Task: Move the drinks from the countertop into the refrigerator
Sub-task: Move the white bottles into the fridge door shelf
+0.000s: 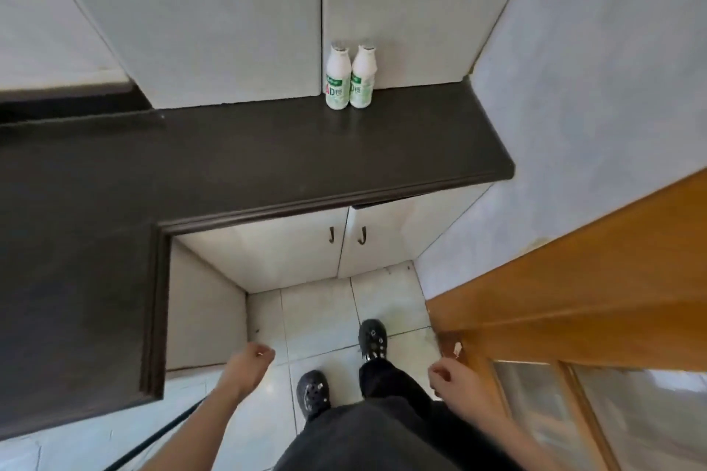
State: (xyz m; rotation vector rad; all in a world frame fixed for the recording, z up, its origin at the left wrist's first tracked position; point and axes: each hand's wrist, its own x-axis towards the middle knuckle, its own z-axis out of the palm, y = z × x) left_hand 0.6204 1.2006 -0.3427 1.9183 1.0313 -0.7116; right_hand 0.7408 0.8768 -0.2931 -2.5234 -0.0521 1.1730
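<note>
On countertop (267,149), left bottle (338,78) touches right bottle (362,77).

The two white plastic drink bottles (338,76) are showing smooth, faintly glossy bodies, with printed green labels wrapping them and silvery foil-like caps. The dark brown stone-like countertop (229,149) is looking mostly matt, giving off a dull sheen near the bottles. The white cupboard doors (229,31) are appearing smooth and satin, the lower pair carrying small dark metal handles (331,234). The pale floor tiles (321,317) are reflecting light glossily. The orange-brown wooden door (574,279) is shining with varnish around cloudy glass panes (650,413). The black perforated clogs (313,392) are looking rubbery, the black trousers (382,432) like matt cloth
</note>
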